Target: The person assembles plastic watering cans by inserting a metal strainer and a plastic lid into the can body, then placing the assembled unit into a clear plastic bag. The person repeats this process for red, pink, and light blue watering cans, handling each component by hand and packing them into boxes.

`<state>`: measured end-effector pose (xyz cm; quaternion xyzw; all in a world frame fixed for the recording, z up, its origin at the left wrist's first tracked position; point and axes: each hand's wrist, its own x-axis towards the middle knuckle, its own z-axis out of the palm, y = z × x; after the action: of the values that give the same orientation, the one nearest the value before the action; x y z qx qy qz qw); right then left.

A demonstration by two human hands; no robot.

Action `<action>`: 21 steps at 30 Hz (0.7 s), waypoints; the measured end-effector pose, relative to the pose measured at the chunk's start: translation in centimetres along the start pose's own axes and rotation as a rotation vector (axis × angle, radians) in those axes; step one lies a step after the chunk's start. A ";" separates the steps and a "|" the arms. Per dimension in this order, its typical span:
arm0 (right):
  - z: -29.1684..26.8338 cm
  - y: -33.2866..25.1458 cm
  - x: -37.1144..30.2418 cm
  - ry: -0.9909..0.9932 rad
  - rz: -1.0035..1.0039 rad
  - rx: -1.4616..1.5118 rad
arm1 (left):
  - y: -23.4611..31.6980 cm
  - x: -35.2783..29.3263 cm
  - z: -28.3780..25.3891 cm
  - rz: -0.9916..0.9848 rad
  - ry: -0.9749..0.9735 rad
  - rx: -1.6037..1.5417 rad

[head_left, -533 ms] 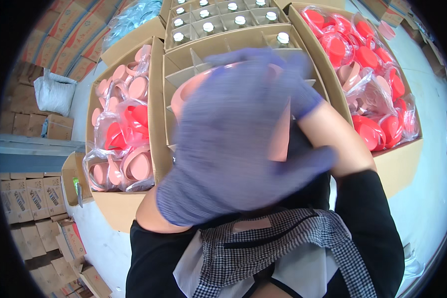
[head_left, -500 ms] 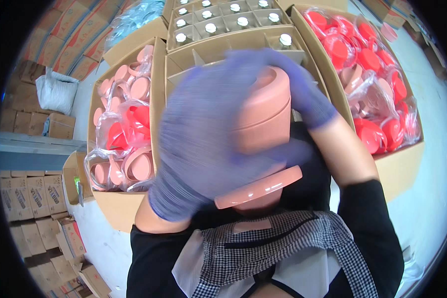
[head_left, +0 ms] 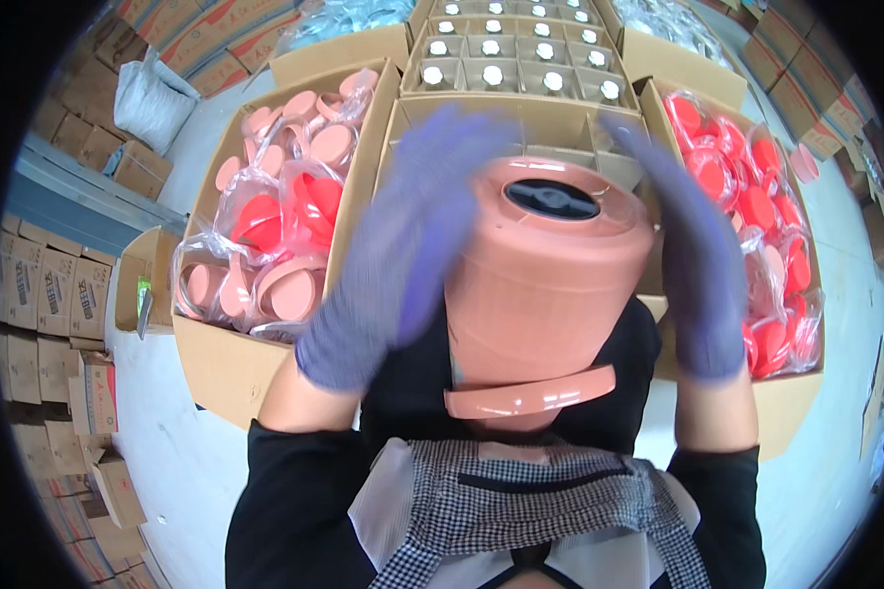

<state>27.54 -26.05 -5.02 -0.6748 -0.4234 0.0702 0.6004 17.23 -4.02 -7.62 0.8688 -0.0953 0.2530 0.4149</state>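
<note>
Between my hands stands a pink thermos jug body (head_left: 545, 294), its top facing up with a black round centre (head_left: 552, 198). A curved pink handle (head_left: 532, 393) sticks out on the side toward me. My left hand (head_left: 403, 236), in a purple-grey glove, is blurred along the jug's left side with fingers stretched; whether it touches the jug I cannot tell. On the right, my gloved right hand (head_left: 697, 255) is open, fingers extended, apart from the jug. The jug's base is hidden against my lap.
A divided carton (head_left: 481, 106) lies just beyond the jug, with another carton of white-capped bottles (head_left: 491, 76) behind. Open boxes of bagged pink and red plastic parts flank me, at left (head_left: 309, 211) and right (head_left: 756, 206). Stacked cartons (head_left: 44, 285) line the far left.
My hands were wrapped over and around the jug; now they have parted to either side. The jug's top has tipped toward my view, showing its black centre.
</note>
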 end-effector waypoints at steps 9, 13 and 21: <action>-1.3 6.1 0.2 0.054 -0.008 -0.109 | 2.2 1.2 0.5 0.283 0.040 0.222; 1.2 6.1 -0.8 0.028 0.102 0.108 | 1.3 1.4 2.2 0.270 0.193 0.333; -0.5 7.4 0.1 0.131 0.156 0.253 | 1.7 -0.1 0.7 0.202 0.045 0.375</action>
<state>31.58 -25.77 -11.27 -0.6279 -0.3173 0.1251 0.6996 16.79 -5.70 -6.89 0.9109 -0.1240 0.3258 0.2206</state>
